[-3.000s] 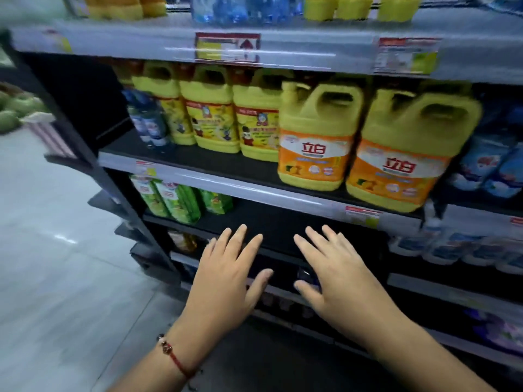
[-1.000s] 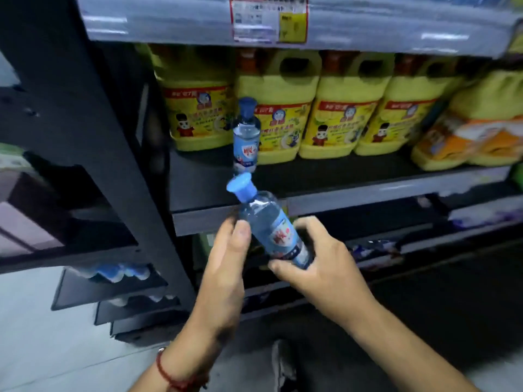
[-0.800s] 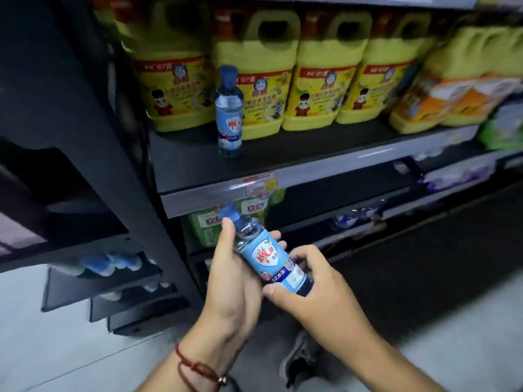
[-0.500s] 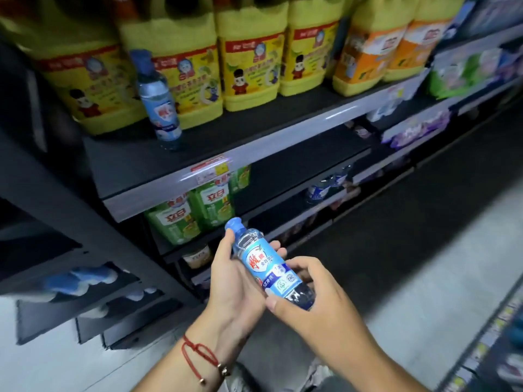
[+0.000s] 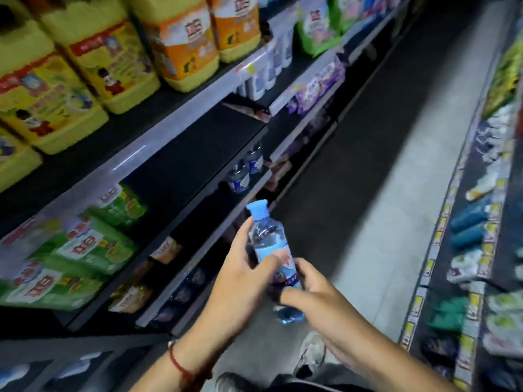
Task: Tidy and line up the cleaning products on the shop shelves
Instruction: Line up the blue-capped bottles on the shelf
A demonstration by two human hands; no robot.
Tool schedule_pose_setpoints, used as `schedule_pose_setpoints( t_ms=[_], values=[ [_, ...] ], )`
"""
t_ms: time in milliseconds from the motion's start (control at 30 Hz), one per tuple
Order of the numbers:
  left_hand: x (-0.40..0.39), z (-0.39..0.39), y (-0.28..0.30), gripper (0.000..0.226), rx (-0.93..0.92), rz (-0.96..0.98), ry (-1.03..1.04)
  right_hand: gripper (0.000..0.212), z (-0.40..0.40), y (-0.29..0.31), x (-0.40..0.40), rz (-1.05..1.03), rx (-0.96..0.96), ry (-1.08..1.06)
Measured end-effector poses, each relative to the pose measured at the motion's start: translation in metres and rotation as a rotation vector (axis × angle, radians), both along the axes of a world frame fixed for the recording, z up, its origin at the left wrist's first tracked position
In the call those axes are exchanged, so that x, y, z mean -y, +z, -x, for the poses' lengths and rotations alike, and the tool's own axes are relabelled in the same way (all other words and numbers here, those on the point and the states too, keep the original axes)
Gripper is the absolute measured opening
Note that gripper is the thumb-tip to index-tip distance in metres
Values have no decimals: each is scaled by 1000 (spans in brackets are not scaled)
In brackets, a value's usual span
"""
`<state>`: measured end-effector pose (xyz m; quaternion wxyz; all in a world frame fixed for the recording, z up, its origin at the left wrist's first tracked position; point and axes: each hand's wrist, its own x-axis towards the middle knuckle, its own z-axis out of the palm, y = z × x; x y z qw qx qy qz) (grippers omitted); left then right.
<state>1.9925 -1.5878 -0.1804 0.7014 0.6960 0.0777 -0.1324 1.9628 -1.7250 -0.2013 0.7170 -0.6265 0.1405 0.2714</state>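
compared with half a second ago, the view has swung right down the aisle: the small clear plastic bottle with a blue cap (image 5: 272, 250) is more upright in front of the lower shelves, and the lone matching bottle that stood by the jugs is out of view. the left hand (image 5: 240, 275) now wraps the bottle's middle from the left, thumb across the label, where before it cradled it from behind. the right hand (image 5: 317, 301) grasps the lower body, fingers curled round it.

the bottle is held in the air between both hands, cap pointing up and away, tilted slightly left. it is see-through and rounded at the shoulder, with a glossy blue and white label carrying some red; its base shows below the right fingers.

big yellow plastic jugs with handles (image 5: 93, 60) stand on the dark flat shelf with a grey front rail (image 5: 169, 123). green soft pouches (image 5: 93, 247) fill the shelf beneath. two similar small bottles (image 5: 246, 171) sit further along. a red cord bracelet (image 5: 181, 366) circles the left wrist. the floor is pale and smooth.
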Motion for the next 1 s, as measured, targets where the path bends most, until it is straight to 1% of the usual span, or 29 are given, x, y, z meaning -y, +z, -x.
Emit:
schedule_pose_setpoints(
  t_ms=[67, 167, 267, 367, 433, 500, 567, 633, 700, 767, 800, 933, 1000],
  values=[
    [33, -8, 3, 59, 106, -202, -119, 43, -7, -5, 26, -70, -19, -24],
    [78, -20, 17, 66, 223, -391, -294, 46, -15, -8, 62, -111, 0, -45],
    [126, -36, 25, 76, 396, -603, -449, 49, -23, -9, 102, -126, 17, -78],
    [162, -48, 25, 83, 517, -729, -552, 41, -29, -9, 137, -142, 37, -123],
    [182, -54, 26, 83, 576, -755, -597, 39, -34, -9, 160, -130, 31, -150],
    [196, -62, 28, 81, 579, -698, -608, 38, -39, -6, 179, -108, 69, -151],
    [207, -73, 28, 76, 540, -604, -596, 36, -47, -2, 196, -78, 128, -147],
    [215, -89, 26, 71, 464, -464, -575, 37, -57, 0, 211, -55, 145, -176],
    [218, -108, 24, 63, 351, -281, -553, 35, -69, 1, 223, -34, 131, -215],
    [220, -131, 23, 56, 251, -120, -519, 41, -85, 3, 234, -19, 123, -212],
    [219, -145, 20, 52, 221, -69, -490, 44, -95, 6, 239, 6, 127, -204],
    [212, -205, 6, 42, 146, 30, -395, 36, -148, 18, 249, 238, 219, -198],
    [208, -234, 4, 38, 137, 24, -396, 40, -179, 22, 249, 381, 266, -211]
  ],
)
